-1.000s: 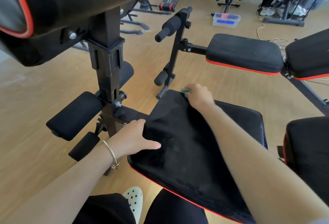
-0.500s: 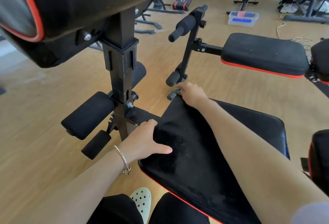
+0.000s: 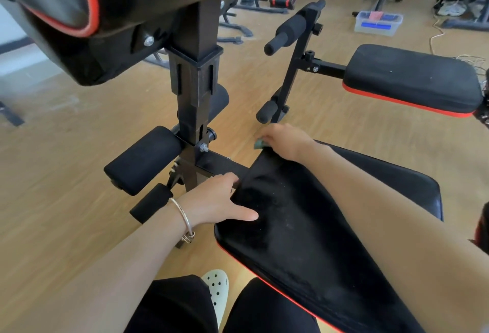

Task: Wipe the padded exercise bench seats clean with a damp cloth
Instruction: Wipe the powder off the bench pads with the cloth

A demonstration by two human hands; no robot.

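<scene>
A black padded bench seat (image 3: 312, 232) with a red lower trim fills the lower right of the head view. My right hand (image 3: 285, 142) lies on its far left corner, closed on a small green cloth (image 3: 259, 144) of which only an edge shows. My left hand (image 3: 219, 201) rests on the seat's left edge, thumb flat on the pad, fingers curled over the side near the frame bar. A second black seat (image 3: 412, 78) with red trim stands further back on the right.
A black upright post (image 3: 194, 89) with foam rollers (image 3: 144, 159) stands just left of the seat. A large black pad with red piping (image 3: 92, 2) overhangs at top left. Another roller post (image 3: 293, 62), a plastic box (image 3: 378, 21) and exercise machines sit on the wooden floor.
My right hand stays at the seat's far corner with the cloth, shifting slightly. My left hand keeps its hold on the seat edge. The view has drifted a little.
</scene>
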